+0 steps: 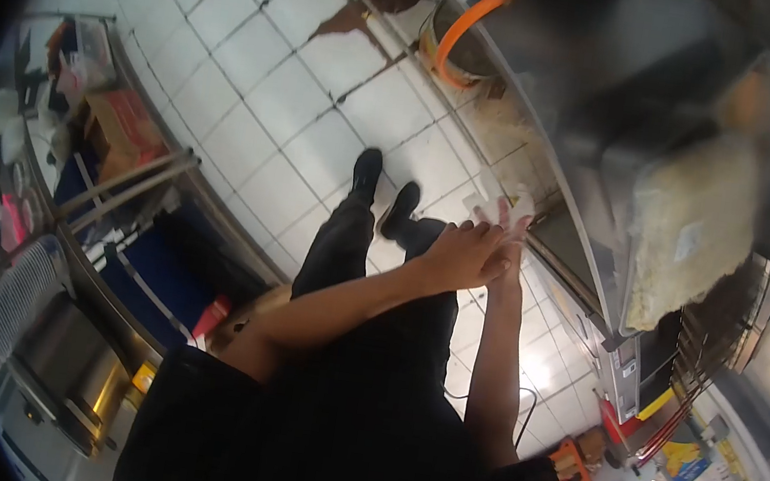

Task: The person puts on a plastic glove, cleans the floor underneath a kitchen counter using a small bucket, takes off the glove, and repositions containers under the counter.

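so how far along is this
Done: a pale bag already lies on the counter. In hand: the left hand clasps the right hand, with a white scrap at the fingertips. Left: neither hand touches the bag yet.

**Hidden and blurred parts**

The left hand (pixel 467 252) covers most of the right hand (pixel 507 233), hiding its palm and grip; the pale block (pixel 692 230) on the counter at right is blurred; shelf clutter (pixel 36 132) at left is too small to tell.
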`<action>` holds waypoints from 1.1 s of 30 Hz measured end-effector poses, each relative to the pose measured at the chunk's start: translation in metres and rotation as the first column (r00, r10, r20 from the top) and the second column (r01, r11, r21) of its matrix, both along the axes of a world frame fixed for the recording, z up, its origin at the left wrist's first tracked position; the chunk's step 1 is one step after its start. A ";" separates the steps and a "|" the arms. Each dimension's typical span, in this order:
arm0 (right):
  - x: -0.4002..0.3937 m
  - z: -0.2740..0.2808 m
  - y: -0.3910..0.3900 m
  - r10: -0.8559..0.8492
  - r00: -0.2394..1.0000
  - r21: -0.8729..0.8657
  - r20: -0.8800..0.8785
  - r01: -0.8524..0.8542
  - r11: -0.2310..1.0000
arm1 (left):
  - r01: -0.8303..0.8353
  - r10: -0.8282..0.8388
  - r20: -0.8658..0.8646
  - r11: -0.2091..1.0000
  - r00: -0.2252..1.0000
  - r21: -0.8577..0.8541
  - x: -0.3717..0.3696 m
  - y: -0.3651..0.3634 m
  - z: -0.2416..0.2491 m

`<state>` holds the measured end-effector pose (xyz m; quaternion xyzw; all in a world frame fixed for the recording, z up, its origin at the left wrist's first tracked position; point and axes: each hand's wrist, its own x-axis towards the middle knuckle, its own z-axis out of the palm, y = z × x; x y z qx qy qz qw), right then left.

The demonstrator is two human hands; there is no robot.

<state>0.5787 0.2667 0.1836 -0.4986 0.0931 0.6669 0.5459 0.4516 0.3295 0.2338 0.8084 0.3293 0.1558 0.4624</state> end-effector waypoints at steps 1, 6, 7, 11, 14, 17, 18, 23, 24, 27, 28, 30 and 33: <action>0.004 -0.006 -0.009 -0.026 0.996 0.051 -0.082 0.031 0.998 | 0.046 -0.046 0.001 0.997 0.999 -0.056 -0.003 -0.002 -0.020; 0.031 -0.084 0.013 -0.148 0.979 0.001 -0.143 0.150 0.989 | 0.218 -0.212 0.052 0.951 0.976 -0.221 0.035 0.015 -0.135; 0.036 -0.109 0.020 -0.151 0.982 0.022 -0.116 0.155 0.988 | 0.217 -0.192 0.124 0.947 0.974 -0.238 0.049 0.015 -0.171; 0.076 -0.235 0.024 -0.169 0.981 -0.137 -0.090 0.156 0.978 | 0.428 -0.424 0.066 0.876 0.903 -0.221 0.090 0.031 -0.249; 0.107 -0.306 0.041 -0.124 0.989 -0.213 0.083 0.139 0.967 | 0.590 -0.515 0.316 0.776 0.797 -0.224 0.124 0.032 -0.332; 0.124 -0.360 0.060 -0.259 0.860 -0.228 0.440 0.386 0.894 | 0.789 -0.796 0.116 0.605 0.595 0.106 0.155 0.062 -0.384; 0.137 -0.396 0.052 -0.261 0.823 0.037 0.505 0.281 0.959 | 0.819 -0.828 0.062 0.561 0.558 0.123 0.162 0.074 -0.398; 0.164 -0.556 -0.041 -0.431 0.418 0.270 0.800 0.391 0.880 | 0.825 -0.798 0.208 0.551 0.565 -0.125 0.178 0.158 -0.470; 0.155 -0.587 -0.055 -0.374 0.341 0.206 0.862 0.438 0.875 | 0.750 -0.745 0.128 0.661 0.654 0.014 0.175 0.171 -0.493; 0.124 -0.663 -0.106 0.350 0.178 -0.392 0.920 0.418 0.819 | 0.686 -0.693 -0.169 0.720 0.701 -0.104 0.142 0.204 -0.511; 0.130 -0.734 -0.144 0.426 -0.079 -0.378 0.901 0.338 0.862 | 0.701 -0.692 -0.207 0.712 0.692 -0.038 0.127 0.214 -0.531; 0.130 -0.763 -0.159 0.578 -0.123 -0.484 0.807 0.424 0.766 | 0.702 -0.659 -0.405 0.710 0.633 -0.060 0.105 0.220 -0.551; 0.160 -0.793 -0.165 0.719 -0.168 -0.550 0.675 0.536 0.641 | 0.625 -0.665 -0.613 0.706 0.426 -0.333 0.083 0.210 -0.546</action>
